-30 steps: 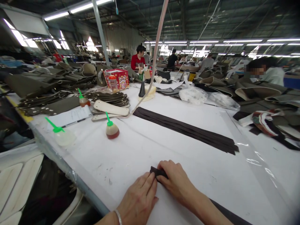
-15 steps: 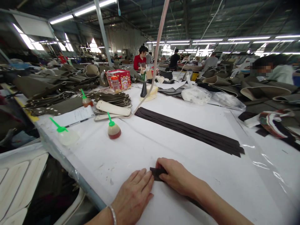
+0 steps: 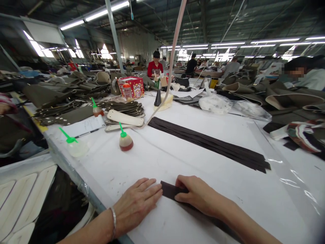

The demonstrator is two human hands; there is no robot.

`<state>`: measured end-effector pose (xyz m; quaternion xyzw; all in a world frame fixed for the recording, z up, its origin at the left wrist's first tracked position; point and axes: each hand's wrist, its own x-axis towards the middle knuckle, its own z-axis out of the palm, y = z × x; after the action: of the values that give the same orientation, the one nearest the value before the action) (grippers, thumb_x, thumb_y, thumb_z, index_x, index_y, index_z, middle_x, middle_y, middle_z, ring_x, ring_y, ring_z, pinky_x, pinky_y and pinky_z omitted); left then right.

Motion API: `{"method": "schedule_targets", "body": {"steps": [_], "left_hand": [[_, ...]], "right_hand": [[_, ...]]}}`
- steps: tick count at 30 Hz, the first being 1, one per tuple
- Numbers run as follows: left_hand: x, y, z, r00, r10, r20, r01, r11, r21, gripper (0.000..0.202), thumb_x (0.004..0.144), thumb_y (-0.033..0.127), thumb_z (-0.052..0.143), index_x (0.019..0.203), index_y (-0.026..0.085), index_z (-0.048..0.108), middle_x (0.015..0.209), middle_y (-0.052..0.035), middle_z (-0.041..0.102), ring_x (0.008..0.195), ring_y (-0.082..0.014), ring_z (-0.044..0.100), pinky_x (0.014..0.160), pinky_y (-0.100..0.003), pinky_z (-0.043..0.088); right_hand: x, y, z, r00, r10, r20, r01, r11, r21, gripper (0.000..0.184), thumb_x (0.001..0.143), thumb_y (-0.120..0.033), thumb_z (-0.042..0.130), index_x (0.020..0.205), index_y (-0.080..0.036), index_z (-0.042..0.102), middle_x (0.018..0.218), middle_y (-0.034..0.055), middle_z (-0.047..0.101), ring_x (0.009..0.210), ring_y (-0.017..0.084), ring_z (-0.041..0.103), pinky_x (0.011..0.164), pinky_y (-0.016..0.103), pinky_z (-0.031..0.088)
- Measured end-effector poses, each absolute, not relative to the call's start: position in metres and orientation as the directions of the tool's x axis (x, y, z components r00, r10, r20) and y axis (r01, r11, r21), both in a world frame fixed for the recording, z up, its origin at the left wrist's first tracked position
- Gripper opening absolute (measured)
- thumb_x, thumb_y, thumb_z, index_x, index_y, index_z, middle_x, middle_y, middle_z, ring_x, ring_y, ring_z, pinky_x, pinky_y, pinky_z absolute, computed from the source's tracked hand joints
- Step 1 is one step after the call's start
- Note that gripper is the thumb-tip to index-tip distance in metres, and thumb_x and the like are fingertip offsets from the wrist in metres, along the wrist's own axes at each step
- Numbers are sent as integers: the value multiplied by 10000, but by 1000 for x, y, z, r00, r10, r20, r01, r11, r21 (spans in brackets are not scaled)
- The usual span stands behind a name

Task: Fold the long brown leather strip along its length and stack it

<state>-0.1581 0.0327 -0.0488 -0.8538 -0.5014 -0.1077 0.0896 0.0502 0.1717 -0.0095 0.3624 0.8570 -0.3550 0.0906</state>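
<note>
A dark brown leather strip [image 3: 169,190] lies on the white table sheet [image 3: 157,159] near the front edge. My right hand [image 3: 199,196] rests on it, fingers pressed flat on its end. Just left of the strip's tip, my left hand [image 3: 135,206] lies flat on the sheet with fingers stretched out and a thin bracelet on the wrist. Farther back a row of long dark strips [image 3: 210,144] is laid side by side across the table.
Two small glue bottles with green nozzles [image 3: 125,139] [image 3: 73,144] stand at the left. Cream and olive leather pieces [image 3: 124,117], a red box [image 3: 132,86], a paper sheet with pen [image 3: 83,127], plastic bags [image 3: 215,103]. A hose [image 3: 172,57] hangs down. Other people work at the back.
My left hand has slid left and back, off the strip, and spread flat. More of the strip's end shows now. The right hand stays pressed on it.
</note>
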Motion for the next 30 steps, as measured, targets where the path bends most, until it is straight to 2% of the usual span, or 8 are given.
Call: {"method": "schedule_targets", "body": {"steps": [2, 4, 7, 12, 24, 30], "left_hand": [[-156, 32, -49, 466, 834, 295, 880, -472, -54, 298, 950, 201, 443, 1225, 167, 553, 1281, -36, 574, 1200, -209, 501, 1005, -369, 434], [-155, 32, -50, 475, 825, 307, 876, -476, -75, 294, 956, 179, 419, 1212, 157, 561, 1295, -38, 563, 1199, -207, 497, 1013, -358, 417], [-156, 30, -52, 494, 811, 314, 867, -488, -103, 310, 960, 137, 389, 1221, 162, 554, 1297, -40, 561, 1197, -194, 491, 1010, -347, 402], [-157, 29, -56, 471, 834, 287, 881, -463, -101, 296, 958, 177, 424, 1226, 139, 543, 1265, -56, 582, 1119, -201, 536, 948, -359, 442], [-156, 31, -58, 449, 823, 348, 886, -460, -54, 282, 947, 161, 418, 1181, 122, 569, 1215, -89, 606, 1071, -221, 562, 880, -384, 503], [-155, 31, -57, 437, 843, 313, 889, -457, -9, 288, 935, 162, 427, 1181, 113, 567, 1223, -98, 602, 1066, -246, 567, 877, -412, 524]], "right_hand": [[37, 171, -11, -736, 556, -386, 670, 512, -538, 125, 756, -293, 570, 830, -196, 597, 763, 13, 613, 637, 135, 486, 557, 239, 279], [24, 171, -15, -755, 554, -350, 648, 552, -525, 106, 753, -239, 553, 835, -192, 602, 757, 16, 615, 640, 136, 489, 564, 242, 273], [12, 169, -24, -797, 525, -299, 596, 600, -534, 179, 703, -120, 516, 843, -189, 604, 791, 13, 625, 695, 140, 509, 600, 240, 285], [13, 165, -35, -834, 515, -201, 530, 642, -555, 225, 720, -93, 492, 893, -190, 600, 903, 19, 613, 807, 156, 501, 708, 258, 314], [21, 159, -54, -843, 536, -50, 418, 593, -688, 220, 806, -22, 510, 930, -169, 615, 927, 34, 575, 889, 173, 477, 806, 290, 353], [25, 155, -61, -838, 545, 31, 369, 608, -703, 234, 860, -32, 485, 963, -177, 637, 925, 44, 565, 876, 178, 498, 792, 303, 391]]}}
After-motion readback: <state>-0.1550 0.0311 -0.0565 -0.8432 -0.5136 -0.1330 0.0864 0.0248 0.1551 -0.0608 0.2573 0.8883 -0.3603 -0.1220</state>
